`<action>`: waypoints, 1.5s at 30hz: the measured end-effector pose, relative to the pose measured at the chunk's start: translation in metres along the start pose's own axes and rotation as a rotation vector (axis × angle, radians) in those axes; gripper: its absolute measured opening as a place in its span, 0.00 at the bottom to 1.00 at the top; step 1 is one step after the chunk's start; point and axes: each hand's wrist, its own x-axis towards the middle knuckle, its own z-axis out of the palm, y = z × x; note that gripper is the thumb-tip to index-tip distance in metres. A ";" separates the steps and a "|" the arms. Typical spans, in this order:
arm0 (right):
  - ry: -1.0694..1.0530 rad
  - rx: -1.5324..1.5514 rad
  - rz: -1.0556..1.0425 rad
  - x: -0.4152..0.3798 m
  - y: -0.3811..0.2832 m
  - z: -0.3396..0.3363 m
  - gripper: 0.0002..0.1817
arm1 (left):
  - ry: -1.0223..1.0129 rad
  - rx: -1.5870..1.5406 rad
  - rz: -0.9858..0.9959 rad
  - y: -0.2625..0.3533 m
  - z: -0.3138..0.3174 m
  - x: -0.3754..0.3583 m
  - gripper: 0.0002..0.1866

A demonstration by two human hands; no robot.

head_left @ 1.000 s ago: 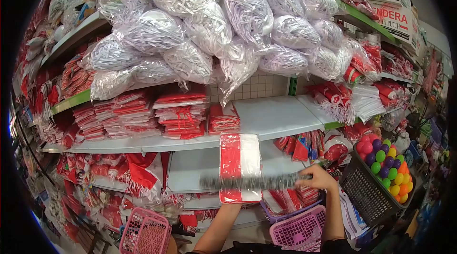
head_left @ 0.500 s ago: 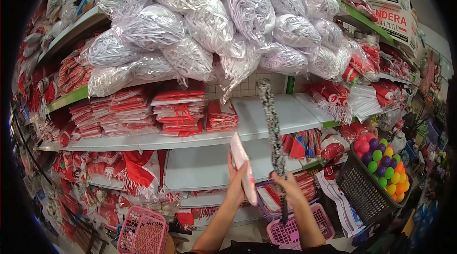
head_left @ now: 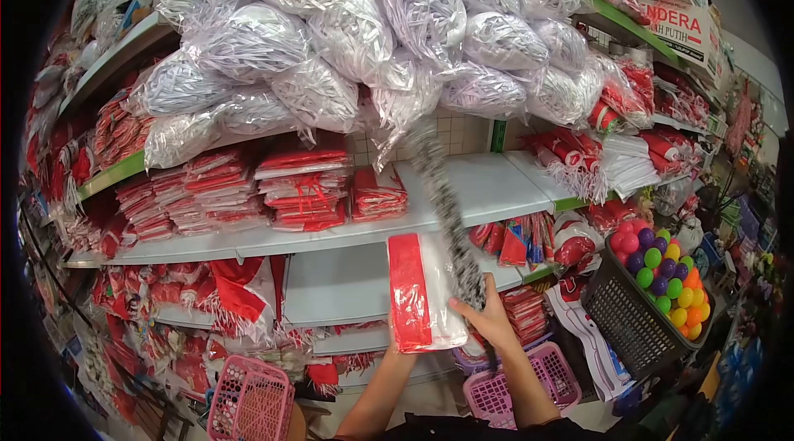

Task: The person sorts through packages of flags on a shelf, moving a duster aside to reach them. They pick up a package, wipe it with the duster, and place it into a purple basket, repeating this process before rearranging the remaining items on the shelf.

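My left hand (head_left: 399,352) holds a flat plastic-wrapped packet (head_left: 423,292) with a red strip and a white part; the packet faces me and hides most of the fingers. Just right of it, my right hand (head_left: 488,317) is closed round the lower end of a fluffy black-and-white duster (head_left: 451,222). The duster slants up and left, its top blurred in front of the middle shelf (head_left: 488,189). Its dark lower end shows below my right hand.
Bags of white strips (head_left: 331,11) fill the top shelf. Stacked red-and-white packets (head_left: 302,185) sit at the middle left. Pink baskets (head_left: 248,400) stand low down. A dark basket (head_left: 633,329) of coloured balls is at the right, with boxes (head_left: 674,23) above.
The packet has turned from edge-on to show its broad red-and-white face. The duster has tilted left at its top, and my right hand has moved slightly left and up.
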 end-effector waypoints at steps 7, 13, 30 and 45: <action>-0.632 -0.547 -0.048 -0.010 -0.002 -0.099 0.21 | -0.128 0.008 -0.116 -0.005 0.059 -0.001 0.27; -0.445 -0.497 -0.203 -0.005 -0.022 -0.107 0.20 | -0.134 0.013 -0.122 -0.012 0.074 -0.003 0.28; -0.618 -0.671 -0.222 0.012 -0.010 -0.118 0.23 | -0.045 0.059 -0.124 0.004 0.071 0.000 0.30; 0.294 -1.245 -0.196 0.200 0.080 -0.104 0.22 | -0.020 -0.041 -0.106 0.012 0.053 0.000 0.31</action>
